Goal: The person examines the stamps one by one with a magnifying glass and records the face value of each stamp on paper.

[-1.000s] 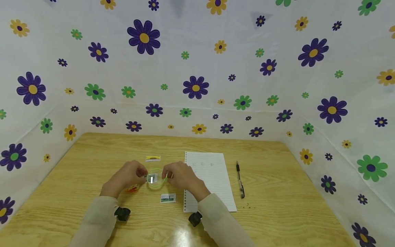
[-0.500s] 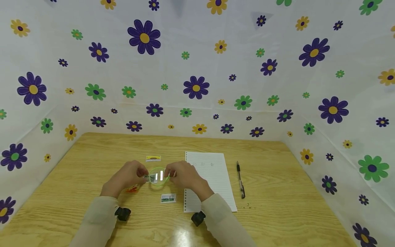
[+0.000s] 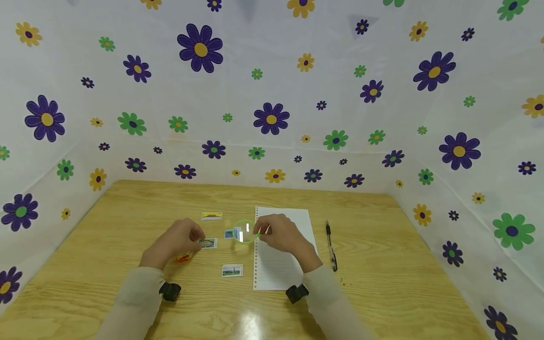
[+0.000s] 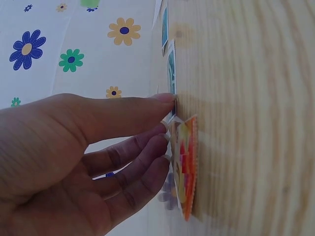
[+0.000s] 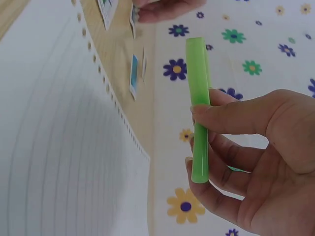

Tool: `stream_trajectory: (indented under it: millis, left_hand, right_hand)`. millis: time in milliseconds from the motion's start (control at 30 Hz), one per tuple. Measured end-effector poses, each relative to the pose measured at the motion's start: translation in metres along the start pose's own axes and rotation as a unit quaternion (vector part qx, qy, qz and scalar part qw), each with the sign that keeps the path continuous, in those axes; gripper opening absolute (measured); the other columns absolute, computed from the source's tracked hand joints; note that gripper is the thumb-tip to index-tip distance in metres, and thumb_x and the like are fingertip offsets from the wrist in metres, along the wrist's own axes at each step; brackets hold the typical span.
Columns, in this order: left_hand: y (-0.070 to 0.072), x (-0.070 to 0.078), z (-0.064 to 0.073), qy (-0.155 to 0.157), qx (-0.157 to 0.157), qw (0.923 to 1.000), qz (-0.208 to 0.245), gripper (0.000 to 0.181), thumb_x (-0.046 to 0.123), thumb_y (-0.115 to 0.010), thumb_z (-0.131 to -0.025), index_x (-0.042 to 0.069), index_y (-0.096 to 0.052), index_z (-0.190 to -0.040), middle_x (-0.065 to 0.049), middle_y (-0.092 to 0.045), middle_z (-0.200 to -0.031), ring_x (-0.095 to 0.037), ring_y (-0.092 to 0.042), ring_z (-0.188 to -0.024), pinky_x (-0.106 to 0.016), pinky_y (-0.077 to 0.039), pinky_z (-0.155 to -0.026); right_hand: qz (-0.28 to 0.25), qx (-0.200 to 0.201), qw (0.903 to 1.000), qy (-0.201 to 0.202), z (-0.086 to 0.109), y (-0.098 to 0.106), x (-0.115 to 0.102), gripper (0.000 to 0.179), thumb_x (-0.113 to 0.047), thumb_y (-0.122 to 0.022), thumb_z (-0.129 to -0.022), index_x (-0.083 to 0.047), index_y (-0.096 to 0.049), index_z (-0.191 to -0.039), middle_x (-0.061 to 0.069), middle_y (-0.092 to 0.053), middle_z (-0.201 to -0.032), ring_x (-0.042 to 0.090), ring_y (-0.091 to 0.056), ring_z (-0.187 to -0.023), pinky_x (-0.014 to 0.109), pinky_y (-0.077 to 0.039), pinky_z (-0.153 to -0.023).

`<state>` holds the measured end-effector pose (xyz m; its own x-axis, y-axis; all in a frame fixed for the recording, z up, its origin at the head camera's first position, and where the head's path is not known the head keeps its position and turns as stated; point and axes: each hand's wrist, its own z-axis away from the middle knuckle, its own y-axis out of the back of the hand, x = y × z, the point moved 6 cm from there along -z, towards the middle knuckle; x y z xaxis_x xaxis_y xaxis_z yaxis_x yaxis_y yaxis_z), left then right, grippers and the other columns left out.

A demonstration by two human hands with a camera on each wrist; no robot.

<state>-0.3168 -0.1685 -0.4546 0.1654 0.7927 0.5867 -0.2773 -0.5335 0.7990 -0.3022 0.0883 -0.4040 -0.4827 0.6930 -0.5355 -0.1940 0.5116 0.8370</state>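
Observation:
My left hand (image 3: 176,241) is at the left end of a greenish postage stamp (image 3: 209,243), pinching its edge on the table. In the left wrist view the thumb overlaps this stamp, and a red-orange stamp (image 4: 186,167) stands tilted by the lower fingertips. My right hand (image 3: 284,236) holds a green-rimmed magnifying glass (image 3: 243,243) by its short handle. Curled fingers and thumb grip the green handle (image 5: 200,147) in the right wrist view. The clear lens hovers left of the hand, overlapping part of a blue stamp (image 3: 228,234).
A yellow stamp (image 3: 211,216) lies farther back, a landscape stamp (image 3: 232,270) nearer the front. Ruled notepaper (image 3: 280,274) is under the right hand in the head view. A black pen (image 3: 329,241) lies to its right, with small dark crumbs (image 3: 343,282) nearby. Flowered cloth surrounds the table.
My right hand has carried the magnifying glass to the right, off the greenish stamp, uncovering that stamp and the blue one. The left hand has stayed in place.

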Motion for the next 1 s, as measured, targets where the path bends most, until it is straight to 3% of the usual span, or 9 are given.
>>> stream_trajectory:
  millis: [333,600,867,1000]
  left_hand:
    - [0.001,0.000,0.000,0.009,0.001,1.0000,-0.003,0.019,0.007,-0.081,-0.087,0.006,-0.077,-0.105,-0.009,-0.072,-0.103,-0.022,-0.062,-0.093,-0.047,-0.058,-0.091]
    - [0.001,0.003,0.001,-0.005,0.003,1.0000,-0.005,0.017,0.009,-0.080,-0.088,0.006,-0.077,-0.104,-0.008,-0.072,-0.101,-0.021,-0.062,-0.091,-0.046,-0.058,-0.089]
    - [0.000,0.012,0.002,-0.024,0.024,0.9994,-0.009,0.020,0.012,-0.076,-0.092,0.004,-0.075,-0.110,-0.015,-0.073,-0.117,-0.034,-0.067,-0.111,-0.056,-0.054,-0.101]
    - [0.000,0.020,0.002,-0.037,0.027,0.9989,-0.012,0.021,0.010,-0.076,-0.092,0.003,-0.075,-0.111,-0.016,-0.072,-0.117,-0.036,-0.066,-0.112,-0.057,-0.054,-0.100]
  right_hand:
    - [0.007,0.039,0.9975,-0.058,0.026,0.042,0.049,0.013,-0.001,-0.074,-0.090,-0.012,-0.075,-0.096,0.004,-0.072,-0.088,0.013,-0.060,-0.076,0.028,-0.053,-0.071]
    - [0.009,0.072,0.9928,-0.096,0.063,0.079,0.097,0.011,-0.001,-0.070,-0.093,-0.006,-0.075,-0.101,0.009,-0.072,-0.093,0.018,-0.062,-0.082,0.034,-0.055,-0.075]
    - [0.032,0.094,0.9865,-0.130,0.100,0.108,0.134,0.010,-0.001,-0.070,-0.093,-0.005,-0.074,-0.102,0.014,-0.073,-0.095,0.023,-0.066,-0.084,0.041,-0.057,-0.075]
    - [0.039,0.105,0.9842,-0.137,0.115,0.116,0.150,0.010,-0.001,-0.072,-0.092,-0.004,-0.074,-0.101,0.016,-0.073,-0.095,0.025,-0.068,-0.084,0.045,-0.058,-0.075]
